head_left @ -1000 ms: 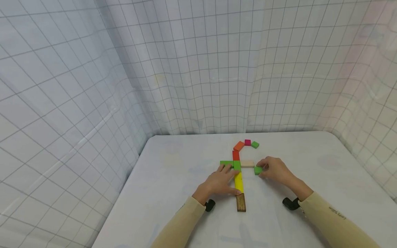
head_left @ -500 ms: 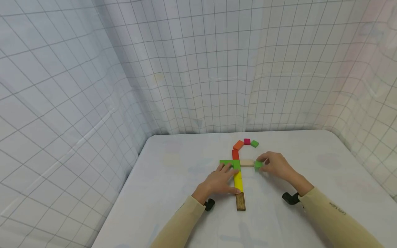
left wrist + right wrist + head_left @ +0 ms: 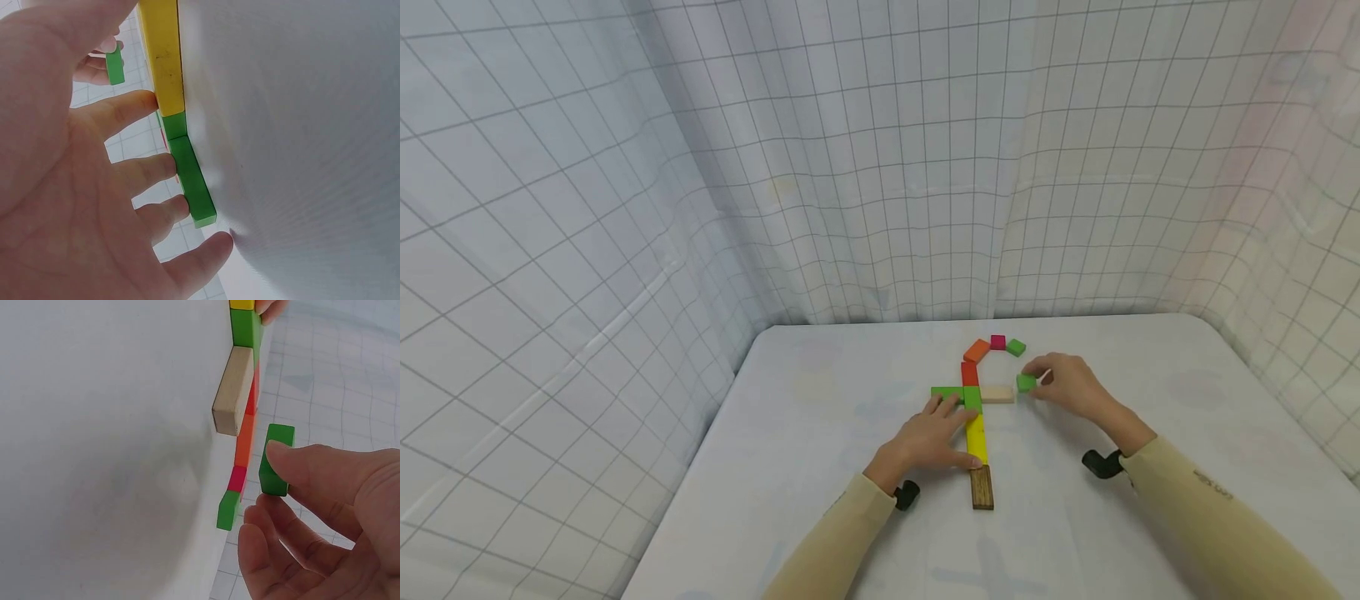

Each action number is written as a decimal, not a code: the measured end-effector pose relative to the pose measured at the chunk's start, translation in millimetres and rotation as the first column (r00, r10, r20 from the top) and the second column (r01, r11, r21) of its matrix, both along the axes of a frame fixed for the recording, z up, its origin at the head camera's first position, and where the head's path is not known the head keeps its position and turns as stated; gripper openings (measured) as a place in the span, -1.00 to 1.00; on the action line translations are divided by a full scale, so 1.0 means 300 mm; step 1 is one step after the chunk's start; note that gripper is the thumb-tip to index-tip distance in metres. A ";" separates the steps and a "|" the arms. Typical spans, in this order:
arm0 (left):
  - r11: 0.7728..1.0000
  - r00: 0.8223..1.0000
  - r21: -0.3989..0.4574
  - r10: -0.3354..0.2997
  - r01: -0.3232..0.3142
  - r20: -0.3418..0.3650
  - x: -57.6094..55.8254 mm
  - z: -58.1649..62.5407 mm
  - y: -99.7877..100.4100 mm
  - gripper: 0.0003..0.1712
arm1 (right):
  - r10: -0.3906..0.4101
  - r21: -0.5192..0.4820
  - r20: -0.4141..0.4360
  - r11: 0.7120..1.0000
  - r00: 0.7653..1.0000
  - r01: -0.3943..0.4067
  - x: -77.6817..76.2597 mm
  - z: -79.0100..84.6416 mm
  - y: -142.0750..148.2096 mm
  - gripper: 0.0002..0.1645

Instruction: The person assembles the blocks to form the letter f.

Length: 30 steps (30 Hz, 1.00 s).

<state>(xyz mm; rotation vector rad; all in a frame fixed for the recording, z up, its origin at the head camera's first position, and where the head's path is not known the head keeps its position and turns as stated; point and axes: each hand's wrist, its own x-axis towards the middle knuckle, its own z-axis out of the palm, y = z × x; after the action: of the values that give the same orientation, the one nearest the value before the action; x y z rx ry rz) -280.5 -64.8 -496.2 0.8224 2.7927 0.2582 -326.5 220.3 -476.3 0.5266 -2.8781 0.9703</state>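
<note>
Between thumb and fingers, my right hand (image 3: 1070,387) pinches a small green block (image 3: 277,459), raised above the white tabletop in the right wrist view. My left hand (image 3: 927,439) lies spread, fingertips touching the yellow block (image 3: 164,59) and the green blocks beside it. A long green block (image 3: 192,181) points left from the upright green block (image 3: 972,399). On the other side a pale wooden block (image 3: 997,395) extends right, its end near my right fingertips. Below the yellow block lies a dark brown wooden block (image 3: 982,487).
A curved row runs upward from the cross: a red block (image 3: 970,373), an orange block (image 3: 977,351), a magenta block (image 3: 997,342) and a green block (image 3: 1016,347). White gridded curtains (image 3: 880,167) surround the table (image 3: 805,400) at the back and sides.
My right hand has moved away from me with the green block, from below the pale block's end to slightly beyond it. The left hand has stayed on the blocks.
</note>
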 end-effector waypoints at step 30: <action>1.000 1.000 0.015 -0.004 0.003 0.009 0.008 0.014 0.000 -0.04 | -0.083 -0.038 0.028 0.996 0.996 0.084 -0.152 -0.056 0.068 -0.59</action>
<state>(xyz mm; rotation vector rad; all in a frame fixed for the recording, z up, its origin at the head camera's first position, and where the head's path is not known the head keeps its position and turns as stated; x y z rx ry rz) -278.1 -64.8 -492.1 0.8273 2.7839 0.2821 -372.2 240.6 -493.0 0.3900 -2.8722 1.0258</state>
